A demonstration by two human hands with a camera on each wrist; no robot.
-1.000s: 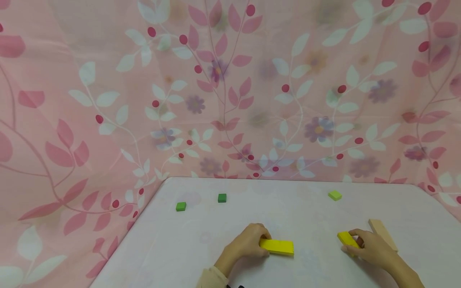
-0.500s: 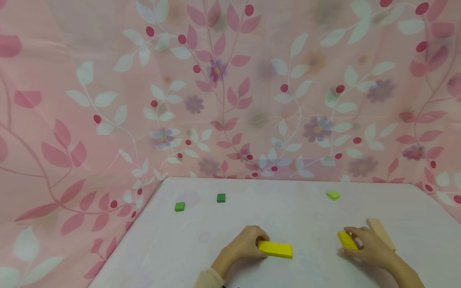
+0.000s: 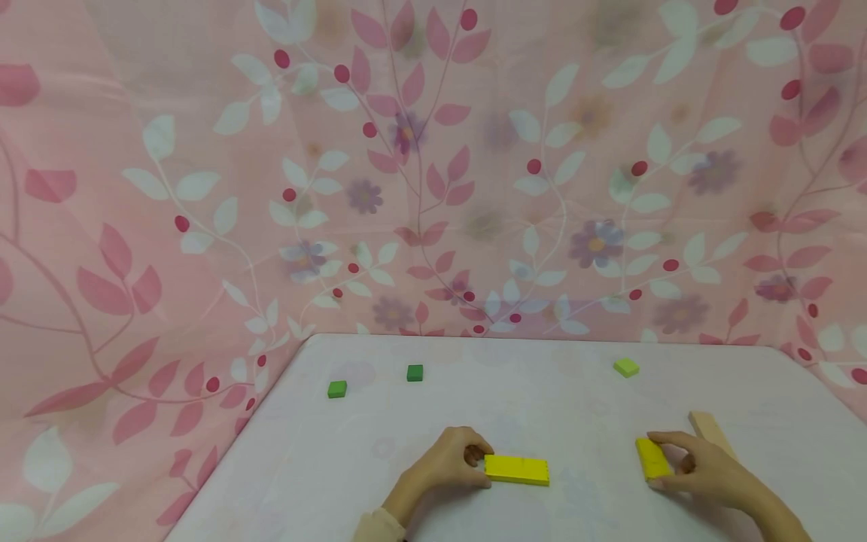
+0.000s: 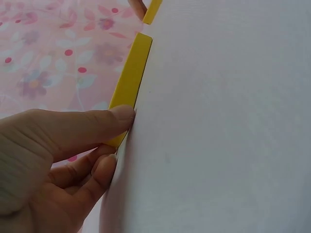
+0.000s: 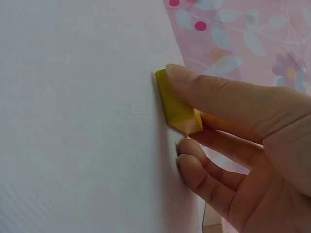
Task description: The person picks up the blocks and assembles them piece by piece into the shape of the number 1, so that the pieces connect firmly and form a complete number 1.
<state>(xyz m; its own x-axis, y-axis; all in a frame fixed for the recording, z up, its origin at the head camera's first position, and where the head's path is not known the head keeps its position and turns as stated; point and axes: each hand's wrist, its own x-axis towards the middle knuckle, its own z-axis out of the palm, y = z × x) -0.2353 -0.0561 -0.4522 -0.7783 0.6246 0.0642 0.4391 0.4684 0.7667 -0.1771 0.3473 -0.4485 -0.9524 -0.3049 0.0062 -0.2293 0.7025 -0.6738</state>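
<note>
A long yellow block [image 3: 517, 470] lies flat on the table near the middle. My left hand [image 3: 450, 463] is at its left end, thumb along the near edge and index finger at the far corner. In the left wrist view, the thumb overlaps the side of this yellow block [image 4: 130, 77], with other fingers curled at the end. To the right, my right hand [image 3: 711, 470] pinches a second yellow block [image 3: 652, 458] between thumb and index finger. The right wrist view shows the thumb across that yellow block [image 5: 175, 99], which sits close against the table.
A plain wooden plank [image 3: 711, 430] lies just behind my right hand, partly hidden by it. Farther back on the white table [image 3: 515, 391] are a light green block [image 3: 626, 367], a dark green block [image 3: 415, 373] and a green block [image 3: 337, 389]. Floral cloth [image 3: 433, 188] hangs behind.
My left hand has drawn back leftward along its yellow block, showing more of that end. The right hand's fingers have shifted on the second block, which has turned slightly.
</note>
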